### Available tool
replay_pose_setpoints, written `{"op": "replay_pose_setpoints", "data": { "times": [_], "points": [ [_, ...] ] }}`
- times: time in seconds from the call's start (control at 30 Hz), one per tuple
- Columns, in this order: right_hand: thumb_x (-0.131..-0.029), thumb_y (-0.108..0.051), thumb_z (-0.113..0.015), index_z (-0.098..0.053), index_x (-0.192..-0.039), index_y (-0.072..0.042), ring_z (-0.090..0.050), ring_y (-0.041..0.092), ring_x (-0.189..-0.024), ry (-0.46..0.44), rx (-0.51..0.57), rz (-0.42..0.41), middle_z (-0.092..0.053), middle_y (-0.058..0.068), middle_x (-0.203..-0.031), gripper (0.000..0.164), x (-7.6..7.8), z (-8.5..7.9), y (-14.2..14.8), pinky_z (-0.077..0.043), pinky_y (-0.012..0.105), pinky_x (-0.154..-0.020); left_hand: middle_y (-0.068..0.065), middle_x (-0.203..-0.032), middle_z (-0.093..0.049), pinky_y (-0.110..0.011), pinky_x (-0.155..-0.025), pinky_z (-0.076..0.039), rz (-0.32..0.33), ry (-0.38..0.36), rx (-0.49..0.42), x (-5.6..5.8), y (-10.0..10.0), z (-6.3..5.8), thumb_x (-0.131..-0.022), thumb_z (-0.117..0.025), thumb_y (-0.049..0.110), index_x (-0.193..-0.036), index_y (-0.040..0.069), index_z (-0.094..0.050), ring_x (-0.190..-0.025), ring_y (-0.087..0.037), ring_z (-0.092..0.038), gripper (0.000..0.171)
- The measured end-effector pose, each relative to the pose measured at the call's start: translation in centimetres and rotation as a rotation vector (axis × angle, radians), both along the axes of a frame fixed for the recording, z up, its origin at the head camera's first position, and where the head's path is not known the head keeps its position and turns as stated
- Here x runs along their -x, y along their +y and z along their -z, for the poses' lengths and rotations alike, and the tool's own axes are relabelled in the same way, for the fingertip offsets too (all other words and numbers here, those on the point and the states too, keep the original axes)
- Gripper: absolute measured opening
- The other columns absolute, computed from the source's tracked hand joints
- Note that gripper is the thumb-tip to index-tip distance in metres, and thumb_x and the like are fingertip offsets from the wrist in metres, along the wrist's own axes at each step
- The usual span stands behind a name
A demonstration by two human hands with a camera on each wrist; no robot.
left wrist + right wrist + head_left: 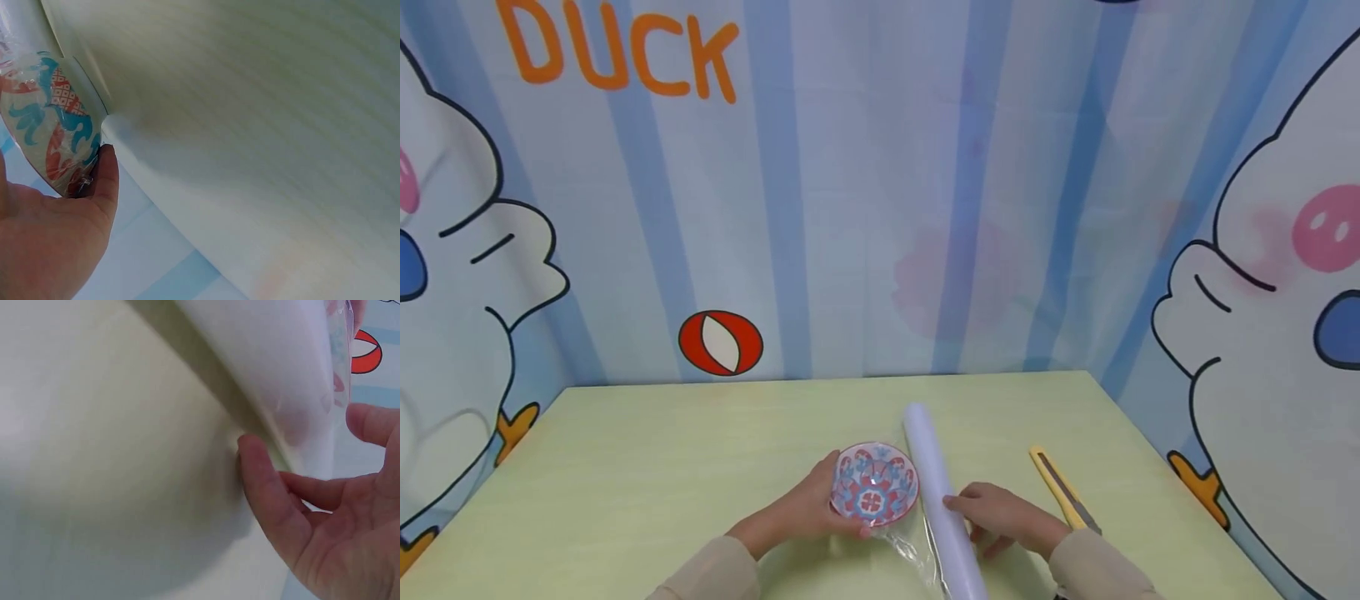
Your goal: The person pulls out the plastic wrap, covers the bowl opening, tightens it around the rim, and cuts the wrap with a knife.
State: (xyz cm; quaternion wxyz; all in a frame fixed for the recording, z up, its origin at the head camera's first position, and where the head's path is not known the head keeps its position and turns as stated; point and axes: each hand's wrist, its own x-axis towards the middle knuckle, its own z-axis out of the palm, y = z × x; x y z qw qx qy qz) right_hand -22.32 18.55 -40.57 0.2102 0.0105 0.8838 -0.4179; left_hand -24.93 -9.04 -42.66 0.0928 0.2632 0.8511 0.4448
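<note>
The left hand [815, 505] grips a patterned bowl [875, 485]; the right hand [1006, 514], loosely open, touches a pale roll [936, 479] between them.

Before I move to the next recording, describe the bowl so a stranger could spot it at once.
On the pale yellow table, find the left hand. It holds the bowl, just left of the long whitish roll. Unlike that plain roll, the bowl is round, with a red-and-blue pattern.

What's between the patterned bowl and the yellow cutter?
In the head view, from bowl to yellow cutter: some clear film, the pale roll, then the person's right hand.
</note>
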Motion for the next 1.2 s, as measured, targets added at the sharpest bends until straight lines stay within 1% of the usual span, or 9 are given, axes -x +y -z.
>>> {"op": "replay_pose_setpoints", "data": {
  "times": [0.13,0.27,0.37,0.5,0.67,0.83,0.93,1.1,1.2],
  "points": [
    [-0.089,-0.031,-0.053,-0.056,-0.114,0.001,-0.052,0.017,-0.074,-0.045,0.104,-0.016,-0.055,0.008,-0.082,0.040,-1.1,0.7,0.2,-0.053,0.037,-0.062,-0.013,-0.123,-0.045,-0.049,-0.102,-0.034,0.006,0.016,0.007,-0.1,-0.2,-0.1,-0.065,-0.082,0.038,-0.134,0.000,-0.030,-0.116,-0.024,-0.043,0.095],
    [-0.085,-0.019,-0.056,-0.054,-0.115,0.006,-0.057,0.018,-0.080,-0.005,0.204,-0.020,-0.060,0.009,-0.091,0.039,-1.9,1.2,-0.3,-0.055,0.042,-0.066,-0.013,-0.121,-0.046,-0.048,-0.102,-0.034,0.004,0.015,0.008,0.1,-0.3,-0.1,-0.064,-0.083,0.037,-0.133,-0.001,-0.031,-0.114,-0.024,-0.043,0.095],
    [-0.083,-0.017,-0.058,-0.053,-0.111,0.008,-0.057,0.020,-0.082,0.033,0.227,0.026,-0.060,0.011,-0.094,0.037,-2.0,1.2,-0.7,-0.055,0.044,-0.066,-0.014,-0.123,-0.045,-0.048,-0.103,-0.033,0.004,0.005,0.004,0.3,-0.2,0.0,-0.064,-0.083,0.037,-0.134,-0.001,-0.029,-0.115,-0.024,-0.043,0.096],
    [-0.080,-0.015,-0.060,-0.054,-0.108,0.007,-0.056,0.021,-0.082,0.065,0.206,0.095,-0.059,0.013,-0.094,0.036,-2.1,1.2,-1.2,-0.055,0.043,-0.063,-0.013,-0.121,-0.046,-0.048,-0.102,-0.034,-0.004,0.010,0.006,0.4,-0.3,-0.1,-0.063,-0.083,0.038,-0.133,-0.001,-0.031,-0.114,-0.024,-0.044,0.095],
    [-0.077,-0.016,-0.064,-0.056,-0.103,0.004,-0.058,0.018,-0.074,0.168,0.105,0.133,-0.059,0.011,-0.091,0.034,-2.0,1.1,-1.8,-0.053,0.036,-0.054,-0.013,-0.120,-0.047,-0.047,-0.101,-0.035,-0.008,0.013,0.016,0.9,-0.8,-0.2,-0.063,-0.083,0.038,-0.132,0.000,-0.032,-0.112,-0.023,-0.045,0.094],
    [-0.076,-0.019,-0.066,-0.058,-0.098,0.002,-0.054,0.016,-0.063,0.252,-0.037,0.115,-0.057,0.007,-0.082,0.031,-1.5,0.7,-2.2,-0.048,0.030,-0.046,-0.012,-0.122,-0.047,-0.049,-0.103,-0.034,-0.015,0.006,0.034,1.7,-1.1,-0.3,-0.064,-0.083,0.039,-0.134,0.001,-0.031,-0.114,-0.024,-0.044,0.095],
    [-0.075,-0.023,-0.065,-0.058,-0.096,0.001,-0.053,0.017,-0.063,0.304,-0.164,0.091,-0.055,0.007,-0.080,0.033,-1.3,0.5,-2.3,-0.046,0.029,-0.048,-0.012,-0.126,-0.045,-0.051,-0.105,-0.032,-0.042,-0.010,0.055,1.8,-1.3,-0.2,-0.063,-0.082,0.041,-0.136,0.001,-0.029,-0.119,-0.025,-0.042,0.099],
    [-0.072,-0.031,-0.063,-0.056,-0.097,0.000,-0.050,0.019,-0.066,0.382,-0.401,0.058,-0.049,0.007,-0.084,0.041,-1.2,0.5,-2.5,-0.041,0.031,-0.053,-0.013,-0.129,-0.042,-0.052,-0.106,-0.030,-0.056,-0.041,0.069,1.8,-1.4,-0.2,-0.063,-0.082,0.041,-0.138,0.002,-0.026,-0.122,-0.026,-0.040,0.101],
    [-0.071,-0.032,-0.063,-0.053,-0.096,0.001,-0.049,0.021,-0.064,0.398,-0.453,0.033,-0.046,0.008,-0.083,0.043,-1.4,0.4,-2.7,-0.041,0.033,-0.051,-0.012,-0.130,-0.042,-0.052,-0.106,-0.030,-0.051,-0.051,0.079,1.7,-1.4,-0.3,-0.064,-0.082,0.041,-0.138,0.003,-0.026,-0.122,-0.026,-0.039,0.101]
  ]
}}
